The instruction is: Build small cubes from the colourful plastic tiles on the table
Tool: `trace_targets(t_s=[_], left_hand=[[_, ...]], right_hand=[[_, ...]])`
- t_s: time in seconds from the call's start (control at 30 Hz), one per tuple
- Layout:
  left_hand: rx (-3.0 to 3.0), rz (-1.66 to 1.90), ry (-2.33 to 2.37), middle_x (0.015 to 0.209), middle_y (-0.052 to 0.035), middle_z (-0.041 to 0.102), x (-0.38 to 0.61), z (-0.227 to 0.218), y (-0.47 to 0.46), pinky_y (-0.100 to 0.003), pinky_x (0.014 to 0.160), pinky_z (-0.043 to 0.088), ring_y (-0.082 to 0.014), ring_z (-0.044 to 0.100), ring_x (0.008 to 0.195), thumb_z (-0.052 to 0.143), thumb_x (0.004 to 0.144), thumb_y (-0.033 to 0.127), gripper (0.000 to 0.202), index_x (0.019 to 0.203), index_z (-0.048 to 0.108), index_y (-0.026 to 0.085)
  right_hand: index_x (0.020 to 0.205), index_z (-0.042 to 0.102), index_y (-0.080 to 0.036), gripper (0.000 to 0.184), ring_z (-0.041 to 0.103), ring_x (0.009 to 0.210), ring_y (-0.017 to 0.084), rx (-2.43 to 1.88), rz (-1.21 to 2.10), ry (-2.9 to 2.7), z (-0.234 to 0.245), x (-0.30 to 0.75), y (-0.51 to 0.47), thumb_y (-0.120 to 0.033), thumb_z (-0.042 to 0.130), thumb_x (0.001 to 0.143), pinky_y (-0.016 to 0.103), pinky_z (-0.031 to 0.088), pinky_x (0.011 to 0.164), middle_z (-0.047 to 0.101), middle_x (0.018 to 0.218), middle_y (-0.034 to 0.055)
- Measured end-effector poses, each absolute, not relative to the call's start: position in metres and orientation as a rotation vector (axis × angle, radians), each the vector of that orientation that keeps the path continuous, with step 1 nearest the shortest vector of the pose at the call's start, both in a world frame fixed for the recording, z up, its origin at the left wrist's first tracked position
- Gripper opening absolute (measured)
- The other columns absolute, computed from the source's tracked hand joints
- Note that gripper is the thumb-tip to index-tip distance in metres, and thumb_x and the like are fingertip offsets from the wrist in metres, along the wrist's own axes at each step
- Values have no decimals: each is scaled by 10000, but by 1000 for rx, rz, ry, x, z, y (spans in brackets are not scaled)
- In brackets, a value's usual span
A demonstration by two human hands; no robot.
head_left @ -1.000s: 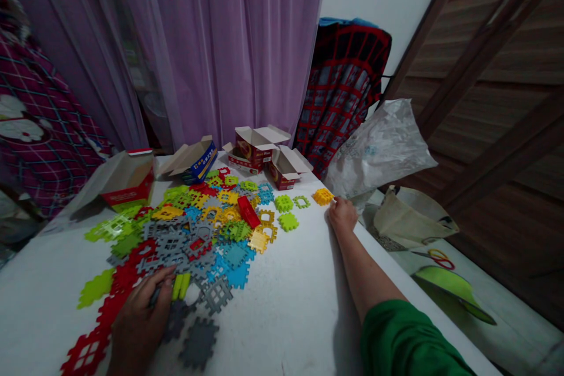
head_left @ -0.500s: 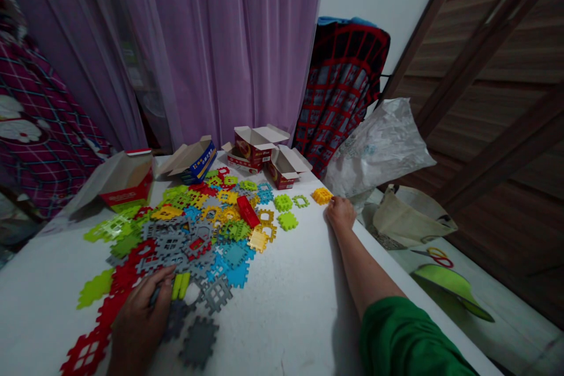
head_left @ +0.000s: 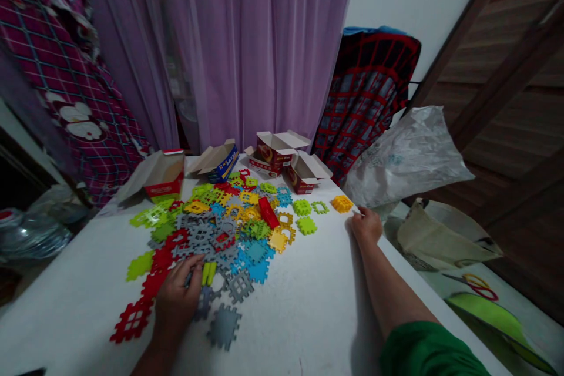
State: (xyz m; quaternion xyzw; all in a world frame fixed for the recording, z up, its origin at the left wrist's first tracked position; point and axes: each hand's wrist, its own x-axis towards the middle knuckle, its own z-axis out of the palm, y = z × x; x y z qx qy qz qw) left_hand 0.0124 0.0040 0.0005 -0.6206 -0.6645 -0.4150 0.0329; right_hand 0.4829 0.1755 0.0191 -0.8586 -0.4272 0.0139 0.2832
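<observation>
My left hand (head_left: 181, 288) is at the near edge of a heap of interlocking plastic tiles, its thumb and fingers closed round a dark grey tile (head_left: 189, 278) that shows only in part. Two lime-green strips (head_left: 208, 274) lie beside its fingertips. At the table's right edge rests my right hand (head_left: 366, 227), fingers curled in; whatever they may hold is hidden. Just left of it, slightly apart, sits a yellow block of tiles (head_left: 342, 204). Nearby are a green block (head_left: 302, 207), a flat green tile (head_left: 307, 225) and a green frame tile (head_left: 319, 207).
Opened cartons stand along the back: a red one (head_left: 165, 190), a blue one (head_left: 224, 167) and dark red ones (head_left: 304, 181). A red piece (head_left: 268, 212) tops the heap. Right of the table are a plastic bag (head_left: 409, 147), a cloth bag (head_left: 443, 235) and scissors (head_left: 482, 289).
The camera view has swung left, so everything appears further right. My right hand has come slightly away from the yellow block. The left hand stays by the grey tiles.
</observation>
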Motion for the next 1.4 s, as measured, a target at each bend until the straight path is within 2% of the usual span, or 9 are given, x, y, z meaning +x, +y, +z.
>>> trace_targets(t_s=[0.17, 0.3, 0.53, 0.77, 0.9, 1.0, 1.13, 1.23, 1.4], left_hand=[[-1893, -1389, -1953, 912, -57, 762, 19, 4, 4, -305, 790, 570, -198, 708, 850, 478, 912, 381, 316, 974, 738, 212], [-1888, -1420, -2001, 933, -53, 761, 23, 4, 3, -322, 814, 569, -199, 703, 875, 477, 915, 357, 296, 976, 735, 226], [-1867, -1455, -2048, 933, -51, 753, 28, 5, 3, -338, 813, 563, -203, 699, 900, 474, 907, 296, 269, 980, 726, 239], [-1868, -1506, -2057, 936, -45, 754, 30, 8, 2, -344, 813, 560, -198, 699, 899, 469, 902, 250, 262, 974, 720, 238], [-1872, -1531, -2061, 938, -44, 753, 31, 8, 1, -338, 821, 560, -193, 698, 905, 475, 900, 236, 261, 992, 719, 239], [-1874, -1543, -2060, 937, -43, 751, 31, 8, 1, -334, 821, 558, -192, 695, 906, 476, 901, 228, 256, 989, 716, 241], [-1868, -1545, -2061, 940, -45, 747, 33, 10, 0, -333, 831, 553, -191, 690, 916, 471, 907, 223, 256, 990, 713, 239], [-1869, -1534, -2079, 944, -45, 747, 33, 11, -1, -331, 831, 550, -188, 687, 916, 472, 903, 211, 258, 991, 713, 239], [-1874, -1521, -2111, 953, -48, 749, 33, 12, -2, -332, 823, 548, -188, 685, 915, 477, 898, 210, 263, 1008, 715, 236]], right_hand=[[1181, 714, -114, 465, 620, 970, 291, -2228, 52, -1092, 13, 482, 165, -216, 451, 811, 369, 477, 793, 679, 1084, 166], [1140, 723, -137, 458, 613, 923, 276, -2168, 30, -1083, 8, 475, 150, -238, 445, 790, 358, 463, 759, 683, 1022, 136], [1118, 707, -127, 472, 596, 905, 288, -1951, 49, -1182, 0, 440, 122, -297, 429, 776, 398, 462, 768, 652, 1047, 160], [949, 724, -173, 325, 586, 953, 254, -1429, -81, -1778, 15, 343, 124, -303, 451, 829, 367, 464, 835, 671, 988, 120], [1035, 739, -214, 291, 575, 964, 232, -1345, -124, -2207, 44, 277, 136, -246, 501, 870, 342, 434, 860, 680, 1058, 98], [1140, 725, -227, 327, 564, 1045, 236, -1388, -135, -2464, 66, 240, 144, -229, 550, 864, 329, 407, 898, 667, 1126, 103], [1210, 700, -261, 343, 552, 1085, 243, -1400, -158, -2704, 82, 211, 151, -287, 545, 905, 326, 388, 884, 647, 1172, 101], [1165, 714, -259, 311, 562, 1063, 237, -1339, -178, -2805, 86, 199, 153, -273, 512, 929, 324, 383, 870, 647, 1187, 99], [1063, 732, -221, 251, 578, 1009, 226, -1261, -145, -2730, 85, 199, 159, -256, 521, 931, 313, 395, 858, 673, 1094, 105]])
